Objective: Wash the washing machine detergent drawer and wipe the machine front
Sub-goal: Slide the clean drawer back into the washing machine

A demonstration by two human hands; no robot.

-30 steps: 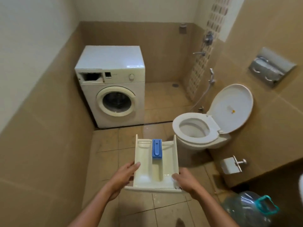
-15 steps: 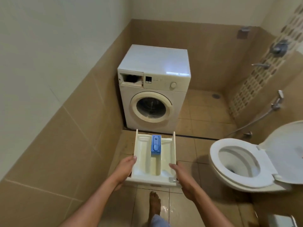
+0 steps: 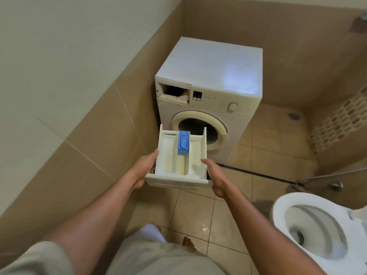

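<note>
While both bare forearms are reaching forward from the lower edge of the view, the left hand (image 3: 144, 171) and the right hand (image 3: 215, 175) are gripping a white plastic detergent drawer (image 3: 170, 161) between them, carrying it in the air above the beige tiled floor (image 3: 190, 211). Each hand is clasping one long side of the drawer near its front panel. The left thumb is lying along the top of the left wall and the right thumb is pointing forward along the right wall, while the remaining fingers are curling underneath, mostly hidden. The drawer is sitting roughly level with its front panel facing the person and its open compartments facing up, a blue rectangular plastic insert (image 3: 183, 142) standing in the middle channel toward the far end. Just beyond it a white front-loading washing machine (image 3: 210, 76) is standing against the tan tiled wall, showing a dark open drawer slot (image 3: 174, 92) at the upper left of its front, a round white dial (image 3: 232, 106) to the right and a round porthole door (image 3: 200, 128) below. A white toilet bowl (image 3: 278, 213) is showing at lower right, and a bare foot (image 3: 188, 244) is standing on the tiles.
</note>
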